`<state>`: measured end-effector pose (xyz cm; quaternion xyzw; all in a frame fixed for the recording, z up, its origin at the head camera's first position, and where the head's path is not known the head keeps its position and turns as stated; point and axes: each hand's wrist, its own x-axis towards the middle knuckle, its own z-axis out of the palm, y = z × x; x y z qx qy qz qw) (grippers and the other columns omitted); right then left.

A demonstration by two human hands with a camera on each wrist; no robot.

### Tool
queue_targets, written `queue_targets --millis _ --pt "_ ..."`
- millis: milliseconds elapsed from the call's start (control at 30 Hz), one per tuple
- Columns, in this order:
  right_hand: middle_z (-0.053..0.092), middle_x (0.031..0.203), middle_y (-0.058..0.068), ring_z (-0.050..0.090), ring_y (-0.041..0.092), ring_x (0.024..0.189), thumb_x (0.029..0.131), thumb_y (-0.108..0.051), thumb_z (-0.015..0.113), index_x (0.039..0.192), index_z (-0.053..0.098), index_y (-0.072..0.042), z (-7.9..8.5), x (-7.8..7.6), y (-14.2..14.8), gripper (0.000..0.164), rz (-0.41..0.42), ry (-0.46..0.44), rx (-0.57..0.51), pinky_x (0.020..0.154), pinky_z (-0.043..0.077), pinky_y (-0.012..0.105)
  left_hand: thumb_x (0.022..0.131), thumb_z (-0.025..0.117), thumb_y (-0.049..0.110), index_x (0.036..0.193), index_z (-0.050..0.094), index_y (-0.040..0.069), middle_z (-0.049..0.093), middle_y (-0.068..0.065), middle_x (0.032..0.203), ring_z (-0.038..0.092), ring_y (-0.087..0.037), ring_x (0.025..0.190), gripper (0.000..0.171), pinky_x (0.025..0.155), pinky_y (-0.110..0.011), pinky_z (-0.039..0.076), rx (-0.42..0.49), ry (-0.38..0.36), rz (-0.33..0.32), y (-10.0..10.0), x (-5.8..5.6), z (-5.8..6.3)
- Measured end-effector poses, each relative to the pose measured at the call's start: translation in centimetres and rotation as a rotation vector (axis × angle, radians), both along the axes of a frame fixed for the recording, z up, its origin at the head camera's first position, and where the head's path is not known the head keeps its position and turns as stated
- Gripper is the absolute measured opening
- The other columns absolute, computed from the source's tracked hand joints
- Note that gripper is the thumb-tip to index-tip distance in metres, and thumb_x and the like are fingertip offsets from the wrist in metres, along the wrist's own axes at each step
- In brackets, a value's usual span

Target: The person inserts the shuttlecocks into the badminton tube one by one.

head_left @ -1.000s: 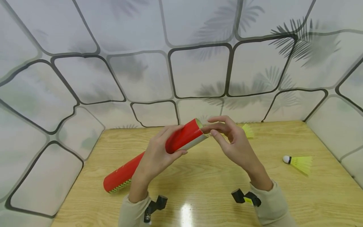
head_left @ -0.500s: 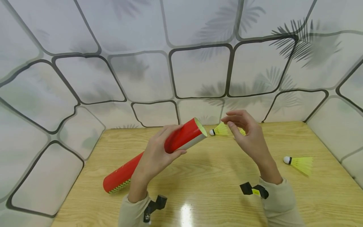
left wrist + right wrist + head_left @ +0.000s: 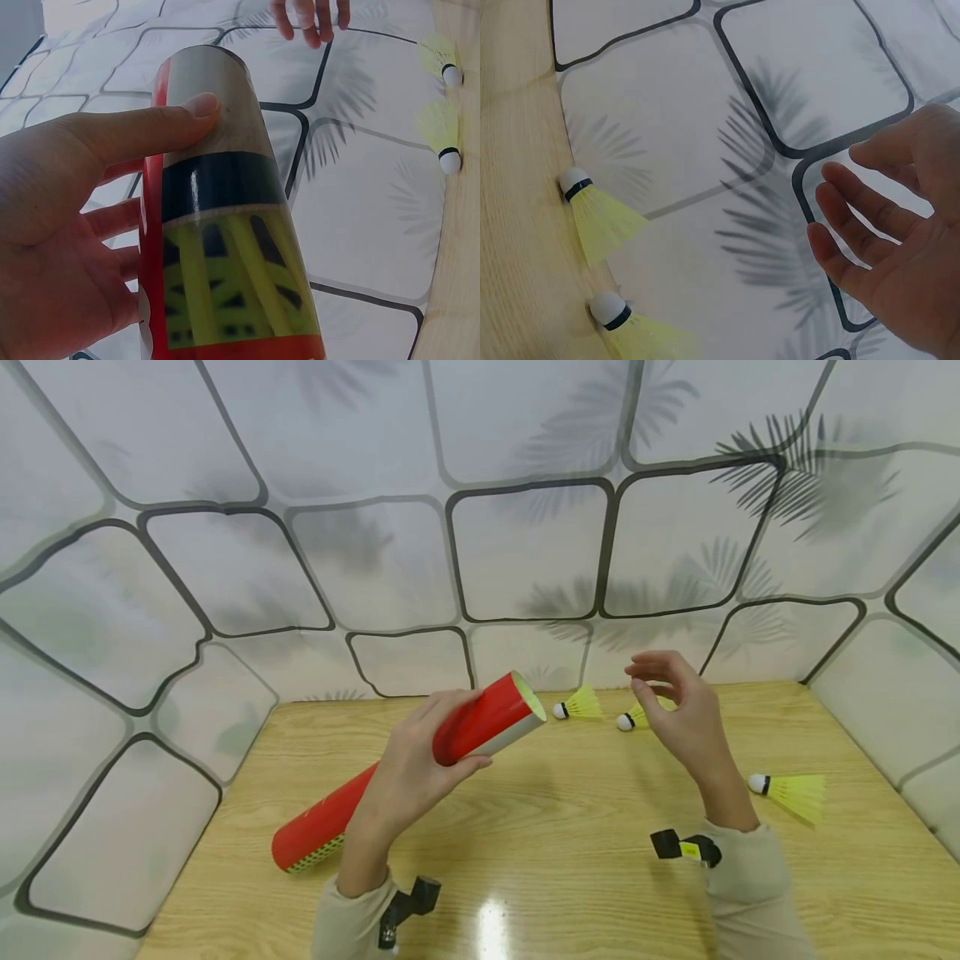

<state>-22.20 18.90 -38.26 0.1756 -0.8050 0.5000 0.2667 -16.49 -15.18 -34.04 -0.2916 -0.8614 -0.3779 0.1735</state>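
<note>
Red tube (image 3: 491, 720), one, in left hand (image 3: 411, 764), three yellow shuttlecocks (image 3: 793, 793)

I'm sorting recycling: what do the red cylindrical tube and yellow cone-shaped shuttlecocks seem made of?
Red cylindrical tube: glossy printed cardboard, perhaps; a bright highlight crosses its dark band, though plastic is possible. Yellow cone-shaped shuttlecocks: translucent, thin skirts suggest matt nylon; smooth white heads may be cork or foam.

Wood-grain table (image 3: 570, 835), pale leaf-patterned backdrop (image 3: 528, 556) behind
</note>
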Motion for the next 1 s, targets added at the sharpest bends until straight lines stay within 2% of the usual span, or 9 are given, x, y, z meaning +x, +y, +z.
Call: queue_targets --millis 133,267,400,500,533,733,1000 --pt "0.07 0.117 0.013 0.063 0.008 0.105 0.097 0.001 0.066 0.126 0.064 -0.002 -0.7 -0.3 0.8 0.029 -0.06 -0.022 -0.005 0.087 0.048 0.013 0.08 0.09 0.015 0.142 0.057 0.015 0.061 -0.001 0.135 0.06 -0.02 0.113 0.07 0.086 -0.037 0.058 0.0 0.001 -0.004 0.1 0.0 0.0" --pt "0.068 0.118 0.012 0.063 0.022 0.109 0.098 -0.004 0.066 0.124 0.064 0.0 -1.3 -0.5 1.4 0.026 -0.116 -0.045 0.024 0.089 0.047 0.013 0.08 0.09 0.015 0.142 0.057 0.015 0.061 -0.001 0.135 0.06 -0.02 0.113 0.07 0.086 -0.037 0.058 0.001 0.004 -0.01 0.1 0.0 -0.1" --pt "0.066 0.119 0.015 0.06 0.034 0.116 0.099 -0.007 0.065 0.124 0.064 0.001 -2.0 -0.7 2.0 0.026 -0.154 -0.066 0.059 0.098 0.05 0.04 0.08 0.09 0.015 0.142 0.057 0.014 0.061 -0.001 0.135 0.06 -0.02 0.114 0.07 0.087 -0.038 0.058 0.001 0.006 -0.007 0.1 0.0 -0.1" --pt "0.064 0.122 0.02 0.057 0.04 0.119 0.099 -0.005 0.065 0.125 0.063 0.002 -2.8 -1.0 2.5 0.027 -0.162 -0.077 0.064 0.096 0.045 0.063 0.08 0.09 0.015 0.143 0.057 0.015 0.06 -0.001 0.136 0.059 -0.02 0.114 0.071 0.087 -0.038 0.058 0.0 0.001 -0.004 0.1 0.0 -0.1" --pt "0.063 0.123 0.021 0.056 0.042 0.12 0.098 -0.004 0.065 0.125 0.063 0.002 -3.1 -1.2 2.6 0.028 -0.164 -0.083 0.064 0.097 0.044 0.065 0.08 0.09 0.015 0.143 0.057 0.015 0.06 -0.001 0.136 0.059 -0.02 0.115 0.071 0.087 -0.038 0.058 -0.002 0.0 -0.003 0.1 0.0 -0.1" --pt "0.058 0.126 0.025 0.052 0.045 0.123 0.097 -0.002 0.065 0.125 0.063 0.002 -4.6 -1.7 3.5 0.029 -0.197 -0.145 0.078 0.098 0.042 0.068 0.08 0.091 0.015 0.143 0.057 0.014 0.061 -0.002 0.136 0.06 -0.02 0.114 0.071 0.087 -0.038 0.058 -0.002 0.009 -0.007 0.1 0.0 -0.2" --pt "0.054 0.132 0.029 0.049 0.052 0.126 0.097 -0.003 0.065 0.13 0.059 0.004 -6.7 -2.3 4.4 0.034 -0.192 -0.241 0.123 0.098 0.04 0.068 0.08 0.091 0.014 0.143 0.057 0.014 0.061 -0.002 0.134 0.06 -0.02 0.113 0.071 0.086 -0.038 0.058 -0.002 0.006 -0.008 0.1 -0.1 -0.2"
